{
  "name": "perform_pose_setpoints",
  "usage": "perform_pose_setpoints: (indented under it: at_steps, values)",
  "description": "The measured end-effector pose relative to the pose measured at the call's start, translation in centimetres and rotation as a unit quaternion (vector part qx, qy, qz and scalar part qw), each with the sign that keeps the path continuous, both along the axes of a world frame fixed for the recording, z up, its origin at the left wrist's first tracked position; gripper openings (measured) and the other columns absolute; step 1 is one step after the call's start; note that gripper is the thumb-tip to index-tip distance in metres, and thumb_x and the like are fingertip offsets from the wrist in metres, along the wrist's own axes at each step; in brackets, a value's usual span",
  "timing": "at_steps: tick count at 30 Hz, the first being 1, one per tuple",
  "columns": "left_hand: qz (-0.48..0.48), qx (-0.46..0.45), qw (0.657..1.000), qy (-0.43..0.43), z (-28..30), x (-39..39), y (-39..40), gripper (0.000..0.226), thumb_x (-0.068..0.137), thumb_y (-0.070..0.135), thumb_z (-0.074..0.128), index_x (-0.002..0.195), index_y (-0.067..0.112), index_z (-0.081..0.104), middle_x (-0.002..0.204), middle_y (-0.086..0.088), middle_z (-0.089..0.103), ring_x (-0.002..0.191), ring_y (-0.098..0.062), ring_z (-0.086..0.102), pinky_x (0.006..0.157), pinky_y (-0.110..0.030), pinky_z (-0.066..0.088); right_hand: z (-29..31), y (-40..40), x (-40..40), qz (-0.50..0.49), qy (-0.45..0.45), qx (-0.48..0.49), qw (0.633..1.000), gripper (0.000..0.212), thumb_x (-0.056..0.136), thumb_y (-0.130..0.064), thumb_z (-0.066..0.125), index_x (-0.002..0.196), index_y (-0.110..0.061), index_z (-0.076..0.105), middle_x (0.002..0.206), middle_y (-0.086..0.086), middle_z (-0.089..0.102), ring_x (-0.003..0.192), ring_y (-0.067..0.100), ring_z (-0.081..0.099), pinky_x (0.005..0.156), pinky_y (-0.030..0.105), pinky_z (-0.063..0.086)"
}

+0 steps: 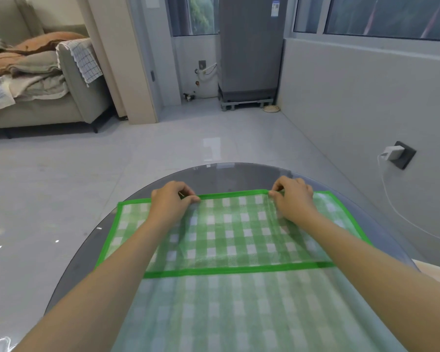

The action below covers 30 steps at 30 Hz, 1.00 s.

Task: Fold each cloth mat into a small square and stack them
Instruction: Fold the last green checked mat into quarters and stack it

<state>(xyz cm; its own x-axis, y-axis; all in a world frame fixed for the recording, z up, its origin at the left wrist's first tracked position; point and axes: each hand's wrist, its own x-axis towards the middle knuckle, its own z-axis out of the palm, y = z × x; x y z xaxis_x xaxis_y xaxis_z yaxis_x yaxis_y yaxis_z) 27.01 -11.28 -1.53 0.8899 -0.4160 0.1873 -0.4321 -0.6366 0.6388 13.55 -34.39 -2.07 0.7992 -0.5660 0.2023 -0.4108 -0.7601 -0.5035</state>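
Left hand (172, 199) pinching the far hem of the mat (229, 237), thumb and forefinger nipped on the green border; right hand (294, 196) doing the same further along, fingers curled tight on the same edge. Both clamped on cloth, set apart, neither at an actual corner. Far corners poking out beyond each hand, left one flat on the tabletop (229, 171), right one partly hidden behind the wrist.

Mat spread across the round glass tabletop, green check, thin and half see-through. Green band running across the middle, paler cloth below it towards the body, so likely one fold being laid or a second mat underneath; cannot tell which.

Risks from here, as a judgement:
- Gripping inboard of the corners: outer flaps free to droop or curl under on any lift, giving a skewed fold
- Thin, limp weave: liable to sag between the hands, crease off line, hems not meeting
- Slick glass: lower layer apt to slide with any drag, shifting the whole thing off square
- Mat near the far rim: a push forward could send the hem over the edge
- Uneven pull from one hand: diagonal wrinkle, already hinted by faint ripples near the right hand

Beyond: grey tiled floor, sofa (43, 80) heaped with blankets at far left, tall grey appliance (250, 47) by the window, wall socket with charger (395, 153) and white cable trailing down on the right
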Motion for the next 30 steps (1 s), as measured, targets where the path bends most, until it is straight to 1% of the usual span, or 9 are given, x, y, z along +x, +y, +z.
perform_pose_setpoints:
  at_steps: [4, 8, 11, 16, 19, 22, 25, 28, 30]
  values:
    - [-0.019, -0.038, 0.999, 0.015, 3.8, -1.7, 1.3, 0.011, 0.076, 0.025, 0.076, 0.072, 0.020, 0.068, 0.073, 0.009, 0.066, 0.078, -0.011, 0.059, 0.066, -0.022, 0.044, 3.1, 0.7, -2.2, 0.017, -0.063, 0.035, 0.997, 0.008, 0.091, -0.024, 0.057, 0.085, -0.020, 0.054, 0.081, -0.006, 0.058, 0.092, 0.019, 0.053, 0.089, 0.027, 0.022]
    - [-0.040, -0.020, 0.999, -0.008, 7.6, -4.7, 3.6, 0.013, 0.075, 0.027, 0.077, 0.072, 0.017, 0.069, 0.071, 0.004, 0.067, 0.071, -0.011, 0.059, 0.064, -0.029, 0.046, 6.5, 2.0, -5.7, 0.056, -0.094, 0.034, 0.993, 0.008, 0.090, -0.026, 0.059, 0.086, -0.021, 0.055, 0.078, -0.010, 0.058, 0.083, 0.007, 0.048, 0.092, 0.026, 0.023]
    - [-0.057, -0.012, 0.998, -0.020, 9.3, -7.7, 5.6, 0.013, 0.075, 0.027, 0.077, 0.070, 0.019, 0.069, 0.062, 0.008, 0.061, 0.061, -0.006, 0.053, 0.055, -0.024, 0.038, 8.6, 3.1, -8.8, 0.095, -0.087, -0.018, 0.991, 0.005, 0.088, -0.026, 0.061, 0.092, -0.024, 0.059, 0.080, -0.013, 0.058, 0.082, 0.005, 0.052, 0.098, 0.031, 0.029]
    - [-0.073, 0.000, 0.997, -0.015, 10.7, -12.7, 9.0, 0.012, 0.071, 0.030, 0.080, 0.064, 0.029, 0.070, 0.063, 0.012, 0.067, 0.066, -0.004, 0.060, 0.061, -0.025, 0.046, 10.8, 5.2, -14.0, 0.149, 0.002, -0.041, 0.988, 0.008, 0.087, -0.029, 0.061, 0.093, -0.026, 0.065, 0.084, -0.013, 0.060, 0.088, 0.011, 0.060, 0.083, 0.029, 0.048]
    - [-0.085, 0.013, 0.996, -0.005, 10.4, -15.5, 10.7, 0.014, 0.070, 0.030, 0.081, 0.062, 0.033, 0.070, 0.065, 0.016, 0.069, 0.068, -0.003, 0.063, 0.066, -0.026, 0.049, 11.2, 6.5, -16.6, 0.173, 0.043, -0.054, 0.983, 0.006, 0.087, -0.029, 0.062, 0.082, -0.032, 0.059, 0.077, -0.017, 0.058, 0.080, 0.009, 0.059, 0.076, 0.026, 0.047]
    - [-0.105, 0.028, 0.994, -0.001, 9.3, -18.0, 12.2, 0.018, 0.070, 0.029, 0.081, 0.059, 0.035, 0.068, 0.065, 0.022, 0.067, 0.065, 0.004, 0.059, 0.057, -0.009, 0.041, 10.8, 7.3, -18.8, 0.192, 0.079, -0.036, 0.977, 0.017, 0.085, -0.031, 0.064, 0.072, -0.039, 0.057, 0.072, -0.022, 0.059, 0.073, 0.000, 0.057, 0.069, 0.018, 0.043]
    - [-0.113, 0.032, 0.993, 0.014, 7.5, -19.7, 13.6, 0.015, 0.068, 0.029, 0.081, 0.059, 0.033, 0.070, 0.068, 0.025, 0.066, 0.070, 0.003, 0.059, 0.059, -0.010, 0.040, 9.9, 8.2, -20.5, 0.216, 0.126, -0.023, 0.968, 0.017, 0.083, -0.036, 0.066, 0.069, -0.041, 0.058, 0.075, -0.020, 0.062, 0.072, -0.005, 0.056, 0.063, 0.009, 0.039]
    - [-0.127, 0.032, 0.991, 0.018, 5.6, -20.7, 14.5, 0.012, 0.067, 0.029, 0.082, 0.061, 0.031, 0.072, 0.072, 0.022, 0.067, 0.073, 0.000, 0.060, 0.062, -0.009, 0.039, 8.2, 8.7, -21.7, 0.225, 0.147, -0.020, 0.963, 0.008, 0.082, -0.038, 0.067, 0.075, -0.038, 0.063, 0.087, -0.018, 0.065, 0.081, -0.008, 0.056, 0.071, 0.007, 0.041]
    - [-0.134, 0.036, 0.990, 0.016, 4.4, -21.1, 14.8, 0.012, 0.066, 0.029, 0.083, 0.061, 0.031, 0.072, 0.072, 0.019, 0.067, 0.073, -0.001, 0.060, 0.064, -0.009, 0.039, 7.1, 8.8, -22.4, 0.230, 0.150, -0.010, 0.961, 0.011, 0.080, -0.038, 0.069, 0.072, -0.040, 0.062, 0.095, -0.019, 0.066, 0.092, -0.004, 0.057, 0.087, 0.017, 0.044]
